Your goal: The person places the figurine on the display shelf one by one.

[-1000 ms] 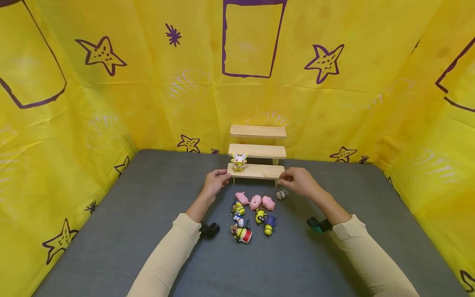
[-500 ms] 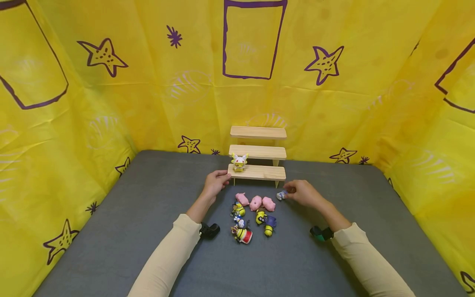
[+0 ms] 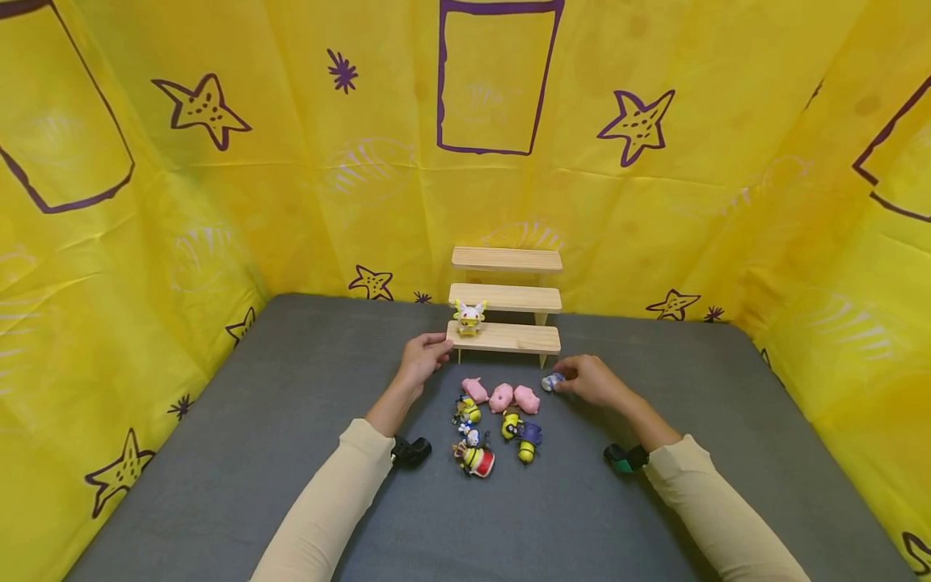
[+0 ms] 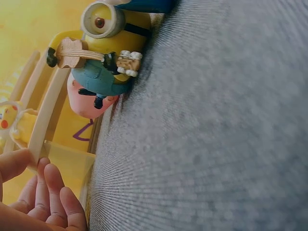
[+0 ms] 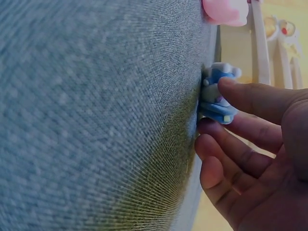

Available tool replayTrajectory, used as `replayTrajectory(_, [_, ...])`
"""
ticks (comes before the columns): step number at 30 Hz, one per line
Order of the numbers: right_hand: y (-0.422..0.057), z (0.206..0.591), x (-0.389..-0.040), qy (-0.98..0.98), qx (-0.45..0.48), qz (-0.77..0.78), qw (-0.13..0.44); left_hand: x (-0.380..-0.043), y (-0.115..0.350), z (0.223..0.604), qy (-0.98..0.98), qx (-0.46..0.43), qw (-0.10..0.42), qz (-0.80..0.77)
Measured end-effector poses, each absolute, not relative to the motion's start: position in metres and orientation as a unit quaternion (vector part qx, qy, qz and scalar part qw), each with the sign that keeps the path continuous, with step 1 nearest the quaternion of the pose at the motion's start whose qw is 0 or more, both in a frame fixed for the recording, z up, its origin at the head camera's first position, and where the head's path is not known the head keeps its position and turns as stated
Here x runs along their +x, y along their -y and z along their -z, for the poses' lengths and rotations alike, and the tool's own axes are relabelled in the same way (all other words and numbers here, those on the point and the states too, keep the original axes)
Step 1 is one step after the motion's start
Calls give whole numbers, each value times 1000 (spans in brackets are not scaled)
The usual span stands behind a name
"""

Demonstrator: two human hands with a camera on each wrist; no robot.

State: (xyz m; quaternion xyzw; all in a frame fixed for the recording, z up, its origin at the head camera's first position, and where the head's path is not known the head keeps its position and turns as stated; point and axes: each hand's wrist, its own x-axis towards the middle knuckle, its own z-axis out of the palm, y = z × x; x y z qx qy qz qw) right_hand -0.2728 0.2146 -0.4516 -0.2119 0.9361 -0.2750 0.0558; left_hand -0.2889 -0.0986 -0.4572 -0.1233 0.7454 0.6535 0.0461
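My left hand (image 3: pixel 424 360) pinches the left end of the lowest step of a three-tier wooden display stand (image 3: pixel 520 337); thumb and fingers meet at its edge in the left wrist view. On that step, near this hand, stands a yellow figurine with a white hood (image 3: pixel 469 318). My right hand (image 3: pixel 592 380) holds a small blue-and-white figurine (image 5: pixel 219 108) between thumb and fingers, low over the grey cloth, just in front of the stand's right end. The figurine's far side is hidden by the fingers.
Three pink pig figurines (image 3: pixel 500 398) lie in a row before the stand. Nearer are several Minion figurines, one with a guitar (image 4: pixel 108 57), one in a red robe (image 3: pixel 478 461), plus a small white-and-blue figurine (image 3: pixel 473 437). Yellow cloth walls (image 3: pixel 291 202) enclose the table.
My right hand has moved from the right end of the lowest step down to the small figurine and taken hold of it; the figurine has turned, showing blue and white. My left hand stays put.
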Motion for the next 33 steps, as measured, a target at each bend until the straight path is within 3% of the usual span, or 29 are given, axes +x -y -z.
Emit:
replayTrajectory(19, [-216, 454, -270, -927, -197, 318, 31, -289, 100, 457, -747, -124, 50, -651])
replayTrajectory(33, [-213, 431, -265, -920, -204, 334, -16, -289, 100, 456, -745, -123, 52, -653])
